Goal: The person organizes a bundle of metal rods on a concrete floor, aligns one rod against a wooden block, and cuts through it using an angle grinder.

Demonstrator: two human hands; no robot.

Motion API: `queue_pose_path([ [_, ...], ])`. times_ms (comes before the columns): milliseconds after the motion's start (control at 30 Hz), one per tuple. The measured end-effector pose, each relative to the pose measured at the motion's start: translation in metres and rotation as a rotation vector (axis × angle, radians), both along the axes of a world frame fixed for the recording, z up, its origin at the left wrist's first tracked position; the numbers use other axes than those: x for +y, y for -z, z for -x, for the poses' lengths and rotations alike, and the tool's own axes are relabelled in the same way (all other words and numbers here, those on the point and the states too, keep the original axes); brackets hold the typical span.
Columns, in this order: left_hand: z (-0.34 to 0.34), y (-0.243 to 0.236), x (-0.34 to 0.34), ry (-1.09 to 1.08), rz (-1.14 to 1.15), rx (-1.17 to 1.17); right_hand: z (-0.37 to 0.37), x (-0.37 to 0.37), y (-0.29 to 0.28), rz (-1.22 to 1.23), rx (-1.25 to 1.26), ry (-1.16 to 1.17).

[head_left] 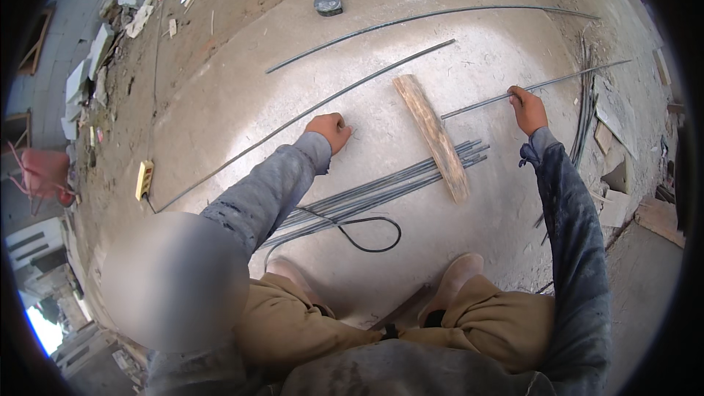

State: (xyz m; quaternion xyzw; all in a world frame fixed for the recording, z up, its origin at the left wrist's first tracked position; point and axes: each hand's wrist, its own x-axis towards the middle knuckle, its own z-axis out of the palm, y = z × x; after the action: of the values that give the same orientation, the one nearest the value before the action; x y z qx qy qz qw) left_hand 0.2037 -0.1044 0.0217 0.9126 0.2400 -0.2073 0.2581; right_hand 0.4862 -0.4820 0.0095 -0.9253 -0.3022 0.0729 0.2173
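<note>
My right hand [529, 111] pinches a thin steel rod [572, 81] between thumb and fingers, on the right. The rod's near end stops beside a wooden plank [431, 136]. My left hand [331, 132] is curled closed left of the plank, with nothing visible in it. Just beyond it, a long steel rod [381, 73] runs diagonally across the concrete. Several steel rods [352, 198] lie bundled in front of my feet, their right ends crossed by the plank. A black cable [389, 246] loops over the bundle.
Farther off lie another long rod [411, 20] and a round dark object [328, 4]. A yellow power strip [144, 179] sits at left, near a red wheelbarrow [44, 172]. More rods [587, 110] and broken slabs [614, 114] line the right. A blurred patch covers the lower left.
</note>
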Motion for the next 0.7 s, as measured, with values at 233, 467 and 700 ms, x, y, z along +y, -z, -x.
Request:
queue_pose_path([
  [233, -0.05, -0.019, -0.149, -0.093, 0.335, 0.222, -0.012, 0.026, 0.005, -0.114, 0.03, 0.087],
  [467, -0.062, 0.011, -0.195, -0.484, 0.305, 0.036, -0.006, 0.075, -0.027, -0.159, 0.028, 0.031],
  [700, -0.025, -0.013, -0.255, -0.109, 0.376, -0.034, 0.069, 0.188, -0.039, -0.151, 0.225, -0.208],
])
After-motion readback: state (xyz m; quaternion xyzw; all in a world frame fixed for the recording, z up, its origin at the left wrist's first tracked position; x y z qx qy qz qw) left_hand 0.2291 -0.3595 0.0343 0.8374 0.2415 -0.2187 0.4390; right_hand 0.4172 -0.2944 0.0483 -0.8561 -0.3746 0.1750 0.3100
